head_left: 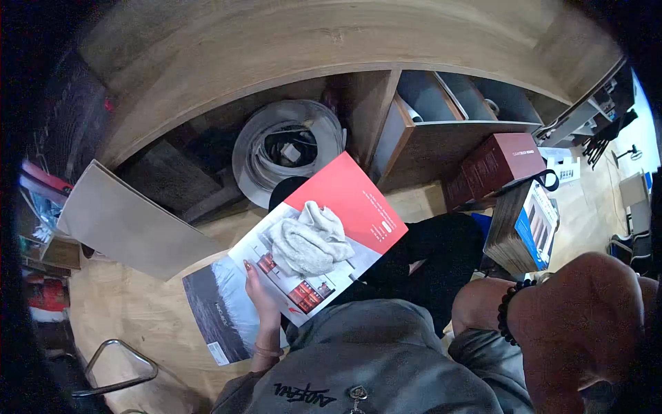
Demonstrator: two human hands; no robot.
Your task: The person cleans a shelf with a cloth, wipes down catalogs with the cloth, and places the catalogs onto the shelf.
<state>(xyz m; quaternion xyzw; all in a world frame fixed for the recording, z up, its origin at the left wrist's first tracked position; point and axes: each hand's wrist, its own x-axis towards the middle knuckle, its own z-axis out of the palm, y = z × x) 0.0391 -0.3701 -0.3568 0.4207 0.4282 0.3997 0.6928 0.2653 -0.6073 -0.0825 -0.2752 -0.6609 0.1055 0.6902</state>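
Pale flooring (110,297) lies below the booklet (365,207), which bears a crumpled cloth (310,241). The left hand (263,298) pinches its edge; the right hand (583,317), rightward of it, hides its fingers, state unclear. Supporting seems the step, calling for levelness.

The magazine (343,188), maroon box (514,160) and grey sweatshirt (393,341) bear lettering (303,394) that cannot be read.

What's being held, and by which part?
The left hand holds the red-and-white printed page by its lower left edge, with a grey cloth on it. Whether the right hand holds anything cannot be told.
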